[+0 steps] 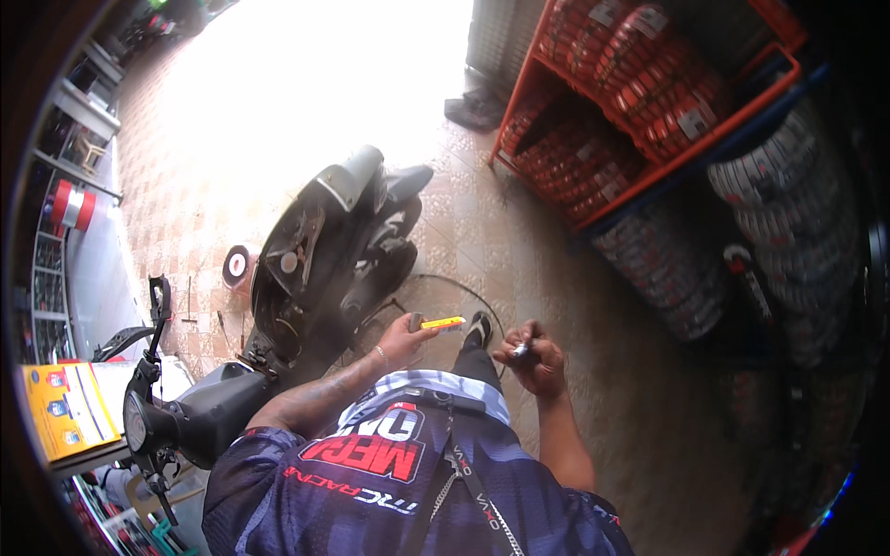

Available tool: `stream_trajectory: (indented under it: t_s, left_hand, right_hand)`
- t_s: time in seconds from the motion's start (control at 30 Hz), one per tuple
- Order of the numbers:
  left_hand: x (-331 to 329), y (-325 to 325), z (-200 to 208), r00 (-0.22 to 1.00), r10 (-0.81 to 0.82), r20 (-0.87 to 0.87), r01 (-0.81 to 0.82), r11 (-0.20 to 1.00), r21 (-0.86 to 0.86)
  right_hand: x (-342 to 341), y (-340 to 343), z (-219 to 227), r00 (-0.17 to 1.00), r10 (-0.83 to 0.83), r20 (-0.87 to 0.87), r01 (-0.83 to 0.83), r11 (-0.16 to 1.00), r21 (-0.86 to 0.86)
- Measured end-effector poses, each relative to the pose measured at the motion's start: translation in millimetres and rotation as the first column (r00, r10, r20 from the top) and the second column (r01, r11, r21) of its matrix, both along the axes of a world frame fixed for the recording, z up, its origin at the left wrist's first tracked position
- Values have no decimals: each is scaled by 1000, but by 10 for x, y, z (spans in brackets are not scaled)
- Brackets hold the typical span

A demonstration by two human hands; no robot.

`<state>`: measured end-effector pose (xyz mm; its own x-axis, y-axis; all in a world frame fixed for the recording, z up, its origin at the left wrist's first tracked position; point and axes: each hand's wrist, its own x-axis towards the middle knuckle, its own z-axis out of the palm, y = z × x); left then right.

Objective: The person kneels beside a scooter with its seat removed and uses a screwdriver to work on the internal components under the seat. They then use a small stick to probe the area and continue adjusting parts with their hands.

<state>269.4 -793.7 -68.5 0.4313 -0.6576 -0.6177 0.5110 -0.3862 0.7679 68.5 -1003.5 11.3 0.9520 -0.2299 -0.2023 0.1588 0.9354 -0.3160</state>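
Observation:
My left hand (400, 343) is closed around a slim yellow packet (442, 323) with red and bluish edges, held level in front of my waist. To its right, my right hand (540, 363) pinches a small shiny piece with a dark part (520, 349); its exact kind is too small to make out. The motorcycle (311, 269) stands to my left, its dark body parts lying beyond my left forearm. A thin dark cable (475, 295) curves across the floor between the motorcycle and my right hand. My shoe (479, 326) shows between the two hands.
An orange rack (640, 185) of red-wrapped tyres stands at the far right, with stacks of dark tyres (788, 204) beside it. Left lie a small wheel-like disc (238, 267) and thin tools on the tiles. A yellow printed box (69, 410) sits near the handlebar (153, 371).

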Motion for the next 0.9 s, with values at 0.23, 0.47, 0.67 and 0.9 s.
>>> stream_trajectory:
  t_s: [0.23,0.47,0.67,0.9]
  left_hand:
    - [666,-1649,506,986,143,80,-134,984,-116]
    - [1473,-2822,564,974,214,75,-204,971,-124]
    - [2565,-3741,57,954,294,-55,-299,937,-179]
    - [3898,-4422,7,936,320,147,-311,947,-84]
  right_hand:
    - [1531,-1605,440,926,350,141,-355,935,14]
    - [2820,-2766,435,892,449,60,-447,894,-38]
    - [4009,-3773,269,895,446,14,-446,895,-30]
    - [5483,-4590,-2,884,463,-65,-451,880,148]
